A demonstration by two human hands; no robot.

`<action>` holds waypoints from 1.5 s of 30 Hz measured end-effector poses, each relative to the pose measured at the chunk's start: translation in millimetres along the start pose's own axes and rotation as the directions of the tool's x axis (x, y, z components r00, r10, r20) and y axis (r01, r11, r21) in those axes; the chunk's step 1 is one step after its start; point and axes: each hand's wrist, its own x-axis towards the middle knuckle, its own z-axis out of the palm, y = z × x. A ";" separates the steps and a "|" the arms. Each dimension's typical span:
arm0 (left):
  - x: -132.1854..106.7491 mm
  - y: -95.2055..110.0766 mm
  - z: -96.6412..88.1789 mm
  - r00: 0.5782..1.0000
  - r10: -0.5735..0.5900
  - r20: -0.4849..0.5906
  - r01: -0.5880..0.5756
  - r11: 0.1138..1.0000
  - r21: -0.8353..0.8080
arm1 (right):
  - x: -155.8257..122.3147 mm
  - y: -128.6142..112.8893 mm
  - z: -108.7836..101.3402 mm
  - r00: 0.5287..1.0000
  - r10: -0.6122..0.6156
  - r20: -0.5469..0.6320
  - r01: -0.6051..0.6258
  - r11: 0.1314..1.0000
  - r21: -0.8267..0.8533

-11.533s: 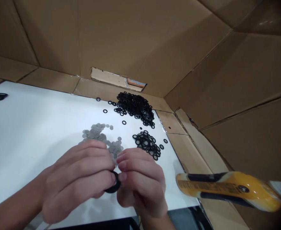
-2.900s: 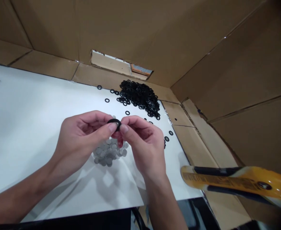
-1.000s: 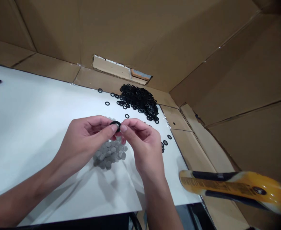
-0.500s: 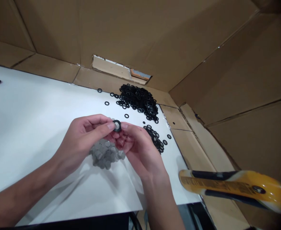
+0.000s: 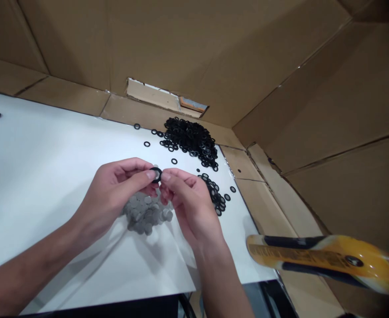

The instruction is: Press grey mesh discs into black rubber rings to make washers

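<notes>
Nearest, at lower right, a yellow-and-black handle (image 5: 320, 260) juts in, blurred. Above the white counter (image 5: 48, 168), the left hand (image 5: 115, 194) and right hand (image 5: 189, 205) both pinch one black ring (image 5: 156, 173) between thumb and fingertips; whether a disc sits inside it cannot be told. A pile of grey discs (image 5: 144, 214) lies just below. Beyond are a small cluster of rings (image 5: 214, 192), then a large heap (image 5: 191, 141) by the cardboard wall (image 5: 181, 44).

1. Small black rubber ring (image 5: 156, 174): black.
2. Pile of flat grey round discs (image 5: 144, 214): grey.
3. Glossy white desk (image 5: 48, 150): white.
4. Brown cardboard walls (image 5: 181, 44): plain brown.
5. Yellow tool handle (image 5: 320, 260), right of the discs: black stripes.
</notes>
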 end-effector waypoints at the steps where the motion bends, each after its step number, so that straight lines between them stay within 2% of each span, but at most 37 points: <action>1: 0.5 -0.6 0.0 1.000 -0.005 -0.023 0.006 1.000 0.017 | -0.6 0.4 1.1 0.999 -0.049 -0.024 0.048 0.998 -0.049; 4: 1.7 -1.9 0.3 0.998 0.000 -0.056 0.005 0.997 0.081 | -2.2 0.3 4.4 0.985 -0.154 -0.079 0.139 0.976 -0.168; 9: 1.0 0.9 3.3 0.999 0.019 -0.048 -0.011 0.987 0.162 | -3.6 -1.6 10.9 0.975 -0.186 -0.124 0.150 0.956 -0.252; 14: 0.2 4.8 5.9 1.000 0.006 -0.019 -0.003 0.990 0.142 | -4.1 -0.5 13.2 0.978 -0.176 -0.109 0.147 0.961 -0.233; 27: -0.3 -0.8 0.6 0.998 -0.035 0.060 0.032 0.998 0.052 | -1.6 2.1 1.7 0.994 -0.113 -0.009 0.111 0.987 -0.119; 34: 1.2 2.4 -0.5 0.999 -0.022 0.048 0.017 0.994 0.112 | -2.2 -1.1 1.3 0.993 -0.119 -0.024 0.114 0.983 -0.145; 40: 0.5 7.2 -0.6 1.000 -0.013 0.025 0.008 0.975 0.222 | -2.9 1.9 1.3 0.982 -0.178 -0.070 0.159 0.964 -0.213; 45: 0.9 7.2 3.7 1.000 0.004 -0.013 -0.002 0.978 0.209 | -3.8 3.6 3.6 0.980 -0.194 -0.039 0.181 0.958 -0.221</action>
